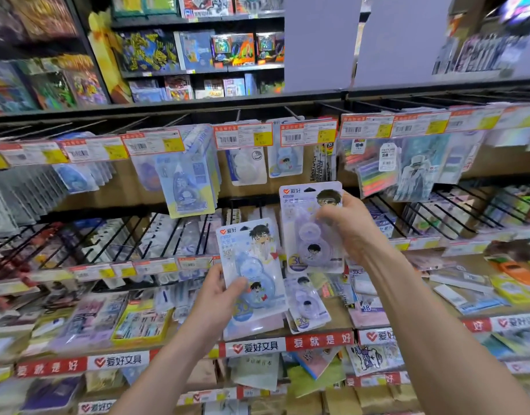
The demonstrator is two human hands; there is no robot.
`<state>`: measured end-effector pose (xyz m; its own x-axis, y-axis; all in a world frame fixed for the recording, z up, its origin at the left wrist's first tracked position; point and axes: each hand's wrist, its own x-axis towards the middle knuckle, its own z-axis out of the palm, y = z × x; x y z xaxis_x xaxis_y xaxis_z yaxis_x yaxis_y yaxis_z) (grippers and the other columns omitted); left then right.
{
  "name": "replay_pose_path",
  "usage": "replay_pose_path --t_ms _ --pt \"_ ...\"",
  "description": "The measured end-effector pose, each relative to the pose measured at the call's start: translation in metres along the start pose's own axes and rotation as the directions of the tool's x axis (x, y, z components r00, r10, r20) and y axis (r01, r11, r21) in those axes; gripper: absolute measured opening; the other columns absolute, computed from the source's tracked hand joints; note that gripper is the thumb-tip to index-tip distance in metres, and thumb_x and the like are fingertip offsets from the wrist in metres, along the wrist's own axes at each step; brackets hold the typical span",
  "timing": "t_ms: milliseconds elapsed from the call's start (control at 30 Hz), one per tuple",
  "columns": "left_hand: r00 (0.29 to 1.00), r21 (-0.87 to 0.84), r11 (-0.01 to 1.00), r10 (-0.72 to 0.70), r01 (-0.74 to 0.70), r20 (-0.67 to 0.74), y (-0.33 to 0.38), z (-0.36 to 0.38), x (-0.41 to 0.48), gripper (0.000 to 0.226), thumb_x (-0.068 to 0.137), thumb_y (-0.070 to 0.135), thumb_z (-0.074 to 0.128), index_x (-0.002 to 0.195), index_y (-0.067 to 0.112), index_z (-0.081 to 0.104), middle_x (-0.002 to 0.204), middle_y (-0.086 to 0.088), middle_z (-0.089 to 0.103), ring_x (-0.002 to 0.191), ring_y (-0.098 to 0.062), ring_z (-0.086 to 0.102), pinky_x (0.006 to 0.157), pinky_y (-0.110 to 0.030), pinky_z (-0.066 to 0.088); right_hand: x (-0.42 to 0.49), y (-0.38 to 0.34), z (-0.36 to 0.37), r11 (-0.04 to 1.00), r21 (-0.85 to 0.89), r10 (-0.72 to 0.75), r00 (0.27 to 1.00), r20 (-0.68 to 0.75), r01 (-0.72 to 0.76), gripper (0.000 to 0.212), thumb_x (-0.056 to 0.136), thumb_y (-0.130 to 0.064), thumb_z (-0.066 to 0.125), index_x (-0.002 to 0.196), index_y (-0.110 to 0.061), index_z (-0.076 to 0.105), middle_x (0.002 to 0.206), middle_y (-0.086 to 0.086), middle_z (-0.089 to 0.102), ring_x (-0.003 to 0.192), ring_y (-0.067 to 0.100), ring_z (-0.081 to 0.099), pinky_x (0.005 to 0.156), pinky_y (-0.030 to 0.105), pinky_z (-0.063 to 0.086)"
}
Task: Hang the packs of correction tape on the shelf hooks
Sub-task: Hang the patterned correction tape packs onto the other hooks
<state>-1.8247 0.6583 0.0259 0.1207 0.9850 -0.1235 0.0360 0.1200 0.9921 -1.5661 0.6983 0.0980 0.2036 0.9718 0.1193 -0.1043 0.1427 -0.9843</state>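
Hands point(216, 295) point(351, 232) around 2 correction-tape packs point(251, 259) point(302, 211)

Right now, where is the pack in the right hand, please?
Head view, right of centre: the right hand holds the purple pack upright, above-right of the blue pack in the left hand, below the price tags.

Blue pack point(251, 262) left, purple pack point(306, 244) right

The blue correction-tape pack point(248, 253) is upright, front outward; the purple pack point(303, 235) just beside it, higher, below shelf hooks point(291, 112).
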Motion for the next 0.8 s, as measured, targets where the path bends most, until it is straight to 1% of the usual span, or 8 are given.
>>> replay_pose_path --t_ms 33,133,233,300,367,533,667,800 --pt "1.000 0.012 1.000 0.008 -0.008 0.007 0.004 -0.003 -0.001 0.026 0.099 0.018 0.057 0.123 0.022 0.051 0.110 -0.003 0.071 0.085 -0.012 0.071 0.059 -0.044 0.053 0.003 -0.003 0.002 1.000 0.002 -0.016 1.000 0.001 0.016 0.024 0.083 0.012 0.063 0.085 -0.012 0.065 0.073 0.002 0.068 0.064 0.017 0.063 0.060 0.028 0.054" --pt "1.000 0.051 0.999 0.011 -0.012 0.019 0.011 -0.011 0.000 0.023 0.100 0.016 0.054 0.122 0.020 0.050 0.108 -0.006 0.069 0.057 -0.004 0.061 0.076 -0.057 0.038 0.011 -0.009 0.010 0.998 0.047 -0.051 0.999 -0.005 0.052 0.007 0.090 -0.007 0.074 0.095 -0.012 0.073 0.090 0.006 0.077 0.078 0.020 0.072 0.075 0.035 0.059" --pt "1.000 0.049 0.999 0.020 -0.021 0.023 0.010 -0.017 0.003 0.025 0.099 0.016 0.055 0.123 0.021 0.051 0.112 -0.005 0.070 0.073 -0.009 0.067 0.060 -0.049 0.048 0.018 -0.010 0.017 0.994 0.090 -0.052 0.997 -0.053 0.057 0.007 0.091 -0.014 0.074 0.096 -0.009 0.075 0.092 0.011 0.078 0.082 0.025 0.073 0.081 0.041 0.059" --pt "1.000 0.023 1.000 0.009 -0.010 0.029 0.007 -0.020 0.007 0.027 0.099 0.017 0.057 0.124 0.024 0.052 0.115 -0.002 0.070 0.090 -0.013 0.071 0.058 -0.030 0.056 0.025 -0.010 0.017 0.993 0.111 -0.043 0.997 -0.069 0.050 0.010 0.090 -0.013 0.075 0.096 -0.005 0.075 0.096 0.017 0.077 0.085 0.029 0.073 0.086 0.047 0.059" --pt "1.000 0.014 1.000 -0.005 0.005 0.022 0.005 -0.021 0.010 0.027 0.099 0.017 0.057 0.124 0.024 0.052 0.114 0.001 0.070 0.093 -0.011 0.072 0.070 -0.030 0.056 0.034 -0.012 0.017 0.991 0.122 -0.044 0.997 -0.058 0.051 0.007 0.090 -0.010 0.074 0.094 -0.004 0.074 0.093 0.017 0.077 0.083 0.029 0.073 0.084 0.047 0.059" --pt "0.999 0.010 1.000 -0.008 0.009 -0.036 0.006 -0.009 0.014 0.026 0.096 0.016 0.062 0.116 0.030 0.055 0.108 0.005 0.072 0.089 -0.011 0.072 0.067 -0.033 0.057 0.060 -0.027 0.018 0.985 0.147 -0.091 0.995 -0.032 0.095 0.016 0.088 -0.014 0.078 0.100 -0.004 0.075 0.099 0.017 0.078 0.090 0.029 0.076 0.084 0.041 0.060" --pt "0.998 -0.015 1.000 -0.019 0.018 -0.059 0.005 0.005 0.014 0.029 0.095 0.017 0.063 0.116 0.034 0.055 0.107 0.006 0.073 0.095 -0.017 0.073 0.078 -0.047 0.059 0.081 -0.035 0.022 0.981 0.142 -0.125 0.991 -0.038 0.129 0.023 0.088 -0.014 0.079 0.109 -0.007 0.074 0.106 0.011 0.079 0.101 0.027 0.076 0.091 0.039 0.060" --pt "0.998 -0.026 1.000 -0.011 0.010 -0.059 0.004 0.018 0.016 0.027 0.096 0.017 0.061 0.121 0.027 0.053 0.108 0.001 0.073 0.094 -0.015 0.072 0.071 -0.035 0.056 0.100 -0.039 0.022 0.976 0.125 -0.170 0.984 -0.059 0.176 0.017 0.089 -0.006 0.075 0.106 -0.008 0.075 0.105 0.009 0.079 0.101 0.025 0.076 0.094 0.038 0.059"
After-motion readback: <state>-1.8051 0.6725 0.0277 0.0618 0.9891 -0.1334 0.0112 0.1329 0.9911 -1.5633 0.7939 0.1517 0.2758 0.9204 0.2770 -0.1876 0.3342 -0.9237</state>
